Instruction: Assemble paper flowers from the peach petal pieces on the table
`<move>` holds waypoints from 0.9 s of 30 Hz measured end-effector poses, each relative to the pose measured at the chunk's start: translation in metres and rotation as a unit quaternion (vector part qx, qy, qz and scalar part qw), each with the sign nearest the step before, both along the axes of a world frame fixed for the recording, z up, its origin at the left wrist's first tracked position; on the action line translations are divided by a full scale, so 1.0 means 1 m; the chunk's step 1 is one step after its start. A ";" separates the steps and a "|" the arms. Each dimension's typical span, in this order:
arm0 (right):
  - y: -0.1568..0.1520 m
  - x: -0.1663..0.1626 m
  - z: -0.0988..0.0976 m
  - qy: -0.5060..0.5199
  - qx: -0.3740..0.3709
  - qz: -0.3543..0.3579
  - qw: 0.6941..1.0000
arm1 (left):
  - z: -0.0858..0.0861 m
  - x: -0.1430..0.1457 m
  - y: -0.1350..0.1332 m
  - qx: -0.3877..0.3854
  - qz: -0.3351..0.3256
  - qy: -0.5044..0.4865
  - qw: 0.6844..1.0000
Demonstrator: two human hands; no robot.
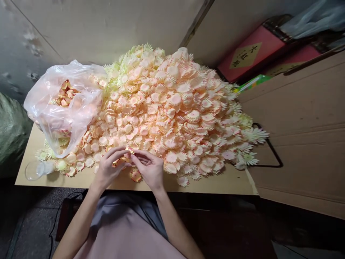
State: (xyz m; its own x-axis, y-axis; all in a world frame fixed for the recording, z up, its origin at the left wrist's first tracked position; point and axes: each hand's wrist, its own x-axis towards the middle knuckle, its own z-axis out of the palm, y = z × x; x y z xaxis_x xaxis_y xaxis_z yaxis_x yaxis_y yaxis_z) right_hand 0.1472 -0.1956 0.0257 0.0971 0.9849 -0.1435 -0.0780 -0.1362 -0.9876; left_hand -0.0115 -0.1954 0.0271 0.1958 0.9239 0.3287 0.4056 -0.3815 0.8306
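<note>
My left hand [109, 171] and my right hand [151, 172] meet at the front edge of a big heap of artificial flower petal pieces [172, 118]. Both are closed, fingertips pinching a small yellowish artificial flower piece [131, 151] with red-tipped edges between them. Fingers cover most of that piece. Just below, on the tabletop, lies a single orange-pink flower piece [135, 175]. The heap is pale pink and cream, with greener pieces at its back and sides. To its left, an open white plastic bag [86, 104] contains darker red-edged pieces [65, 94].
A clear plastic cup [34, 170] lies on its side at the wooden table's [161, 183] left front. Cardboard [299, 133] stands along the right side, beside a bent black metal bar [275, 153]. Red boxes [250, 54] sit behind it. A wall [107, 28] closes off the back.
</note>
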 end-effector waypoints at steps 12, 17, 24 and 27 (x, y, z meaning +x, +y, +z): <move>0.000 0.019 0.022 0.101 -0.035 0.074 0.992 | 0.009 -0.003 -0.003 -0.196 0.007 -0.231 0.953; 0.007 0.017 0.021 0.134 -0.069 0.115 0.982 | 0.008 -0.008 -0.002 -0.225 -0.012 -0.229 0.947; 0.010 0.011 0.020 0.172 -0.116 0.116 0.971 | 0.016 -0.006 0.000 -0.269 -0.018 -0.264 0.926; 0.009 0.013 0.020 0.214 -0.129 0.120 0.961 | 0.018 -0.006 0.001 -0.275 -0.012 -0.268 0.923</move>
State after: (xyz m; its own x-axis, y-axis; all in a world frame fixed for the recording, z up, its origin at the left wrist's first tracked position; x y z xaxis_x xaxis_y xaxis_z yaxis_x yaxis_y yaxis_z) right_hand 0.1605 -0.1865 0.0454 -0.2506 0.8978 -0.3621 -0.4058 -0.4370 -0.8027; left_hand -0.0174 -0.1947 0.0448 0.1634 0.9774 -0.1344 -0.1229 0.1553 0.9802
